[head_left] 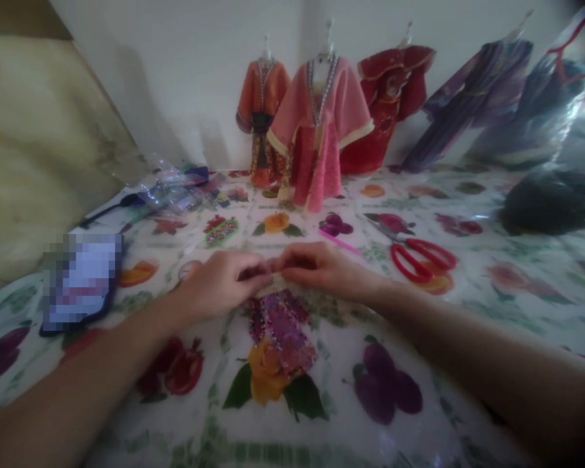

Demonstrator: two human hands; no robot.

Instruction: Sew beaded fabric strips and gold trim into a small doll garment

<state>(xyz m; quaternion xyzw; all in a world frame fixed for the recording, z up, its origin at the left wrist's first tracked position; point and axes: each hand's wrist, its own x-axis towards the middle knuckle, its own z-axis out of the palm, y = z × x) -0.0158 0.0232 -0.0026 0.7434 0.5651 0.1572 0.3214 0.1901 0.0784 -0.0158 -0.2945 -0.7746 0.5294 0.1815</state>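
Note:
A small purple and pink beaded doll garment [285, 331] hangs down from between my hands, over the printed tablecloth. My left hand [231, 279] pinches its pale top edge from the left, fingers bent together. From the right, my right hand [316, 270] is closed on the same top edge, its fingertips close to those of my left hand. The garment's upper part is partly hidden by my fingers. Beyond my hands lie a green-edged tray of beads [221, 231] and a pink stick [340, 242].
Red-handled scissors [422, 257] lie right of centre. A phone [82, 283] rests at the left, near crumpled clear plastic [168, 188]. Along the wall stand small dresses on hangers, including a pink one [319, 130]. A dark bundle in plastic [556, 198] sits at the right.

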